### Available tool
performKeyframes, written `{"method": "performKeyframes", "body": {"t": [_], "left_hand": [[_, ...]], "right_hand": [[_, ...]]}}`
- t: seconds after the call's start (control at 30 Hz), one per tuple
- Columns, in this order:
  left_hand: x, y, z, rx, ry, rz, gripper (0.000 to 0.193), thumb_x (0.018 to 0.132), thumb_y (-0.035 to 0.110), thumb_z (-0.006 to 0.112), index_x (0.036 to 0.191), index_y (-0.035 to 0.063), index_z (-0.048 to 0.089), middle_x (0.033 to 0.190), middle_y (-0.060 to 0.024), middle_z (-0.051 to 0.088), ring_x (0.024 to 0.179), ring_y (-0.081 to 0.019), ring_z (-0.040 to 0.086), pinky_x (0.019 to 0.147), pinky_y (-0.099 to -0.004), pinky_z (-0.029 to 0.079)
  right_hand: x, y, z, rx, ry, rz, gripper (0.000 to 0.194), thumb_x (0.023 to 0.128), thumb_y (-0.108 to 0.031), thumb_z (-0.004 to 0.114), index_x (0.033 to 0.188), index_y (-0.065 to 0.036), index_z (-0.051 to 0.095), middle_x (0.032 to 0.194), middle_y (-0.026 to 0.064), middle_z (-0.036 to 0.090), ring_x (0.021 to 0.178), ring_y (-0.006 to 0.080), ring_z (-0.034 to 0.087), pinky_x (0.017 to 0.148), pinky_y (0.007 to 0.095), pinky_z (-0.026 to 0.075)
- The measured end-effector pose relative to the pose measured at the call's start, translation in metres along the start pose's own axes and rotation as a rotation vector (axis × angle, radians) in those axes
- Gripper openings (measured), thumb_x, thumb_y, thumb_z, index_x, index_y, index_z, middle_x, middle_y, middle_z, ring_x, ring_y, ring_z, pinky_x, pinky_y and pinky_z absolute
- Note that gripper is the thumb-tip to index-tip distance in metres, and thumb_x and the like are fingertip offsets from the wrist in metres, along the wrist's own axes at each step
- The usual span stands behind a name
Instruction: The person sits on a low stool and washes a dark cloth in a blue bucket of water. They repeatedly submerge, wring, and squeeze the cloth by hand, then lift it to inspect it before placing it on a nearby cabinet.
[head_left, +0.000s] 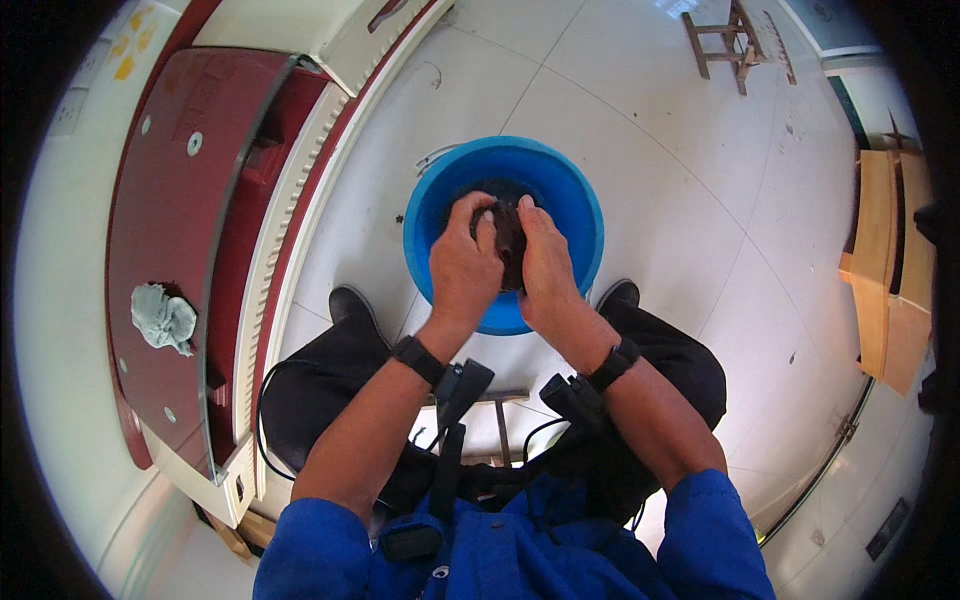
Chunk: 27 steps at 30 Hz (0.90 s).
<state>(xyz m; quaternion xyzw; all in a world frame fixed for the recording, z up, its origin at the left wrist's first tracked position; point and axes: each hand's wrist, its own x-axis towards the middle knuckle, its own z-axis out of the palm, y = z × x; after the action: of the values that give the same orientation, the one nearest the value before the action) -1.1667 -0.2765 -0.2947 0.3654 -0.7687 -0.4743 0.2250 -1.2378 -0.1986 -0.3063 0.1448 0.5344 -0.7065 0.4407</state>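
A round blue plastic basin (576, 225) rests on the tiled floor between my feet. Both hands are over it, holding a dark brown, wet-looking cloth or similar soft item (511, 244) between them. My left hand (469, 251) grips its left side with curled fingers. Along the other side lies my right hand (545, 259), its fingers fairly straight and pressed against the item. Dark material, perhaps water or more cloth, shows in the basin beyond my fingertips; its kind cannot be told.
To the left stands a cabinet with a dark red glass top (217, 187) and a crumpled pale cloth (163, 319) on it. A wooden stool (724, 45) is at the far right. Wooden furniture (874, 262) stands along the right side. A black cable runs by my left knee.
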Motion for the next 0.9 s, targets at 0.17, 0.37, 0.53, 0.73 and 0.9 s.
{"method": "performKeyframes", "body": {"t": [0.17,0.37,0.53,0.73,0.9], "left_hand": [[-0.034,0.003,0.015,-0.042,-0.095,-0.003,0.025,0.101,0.027,0.059,0.113,0.0058,0.062,0.093,-0.0205,0.071,0.081,-0.0388,0.071,0.071,-0.0445,0.055],[0.006,-0.019,0.009,-0.138,-0.052,-0.257,0.023,0.102,0.027,0.059,0.099,0.0044,0.064,0.085,-0.0205,0.07,0.075,-0.0396,0.069,0.067,-0.0451,0.053],[-0.029,0.01,0.018,-0.014,-0.151,-0.118,0.021,0.102,0.027,0.059,0.099,0.0056,0.061,0.084,-0.0211,0.069,0.074,-0.0391,0.068,0.066,-0.0456,0.052],[0.004,-0.014,0.01,-0.053,-0.117,-0.326,0.025,0.101,0.028,0.06,0.098,0.0035,0.062,0.088,-0.0212,0.07,0.078,-0.0397,0.069,0.067,-0.0461,0.052],[-0.019,0.0,0.011,-0.007,-0.253,-0.158,0.021,0.102,0.024,0.056,0.098,0.0041,0.058,0.089,-0.0231,0.068,0.083,-0.0382,0.069,0.072,-0.045,0.052]], "right_hand": [[0.003,-0.008,-0.011,-0.041,-0.02,-0.048,0.023,0.104,-0.033,0.059,0.11,-0.011,0.06,0.098,0.0024,0.058,0.091,0.0127,0.056,0.083,0.0287,0.049],[-0.012,0.017,-0.001,-0.26,0.095,-0.033,0.039,0.107,-0.041,0.049,0.104,-0.004,0.062,0.092,0.0086,0.06,0.082,0.0173,0.054,0.082,0.037,0.046],[0.003,0.001,-0.015,0.011,0.109,-0.058,0.026,0.104,-0.038,0.059,0.104,-0.012,0.061,0.095,0.0034,0.058,0.087,0.0171,0.058,0.079,0.0345,0.05],[-0.012,0.015,-0.012,-0.218,0.118,0.093,0.029,0.106,-0.035,0.052,0.113,-0.01,0.063,0.11,0.008,0.064,0.099,0.019,0.06,0.089,0.0352,0.048],[0.001,0.002,-0.025,-0.053,0.092,0.125,0.029,0.106,-0.036,0.053,0.11,-0.01,0.064,0.103,0.0066,0.067,0.095,0.0196,0.062,0.087,0.0363,0.05]]}}
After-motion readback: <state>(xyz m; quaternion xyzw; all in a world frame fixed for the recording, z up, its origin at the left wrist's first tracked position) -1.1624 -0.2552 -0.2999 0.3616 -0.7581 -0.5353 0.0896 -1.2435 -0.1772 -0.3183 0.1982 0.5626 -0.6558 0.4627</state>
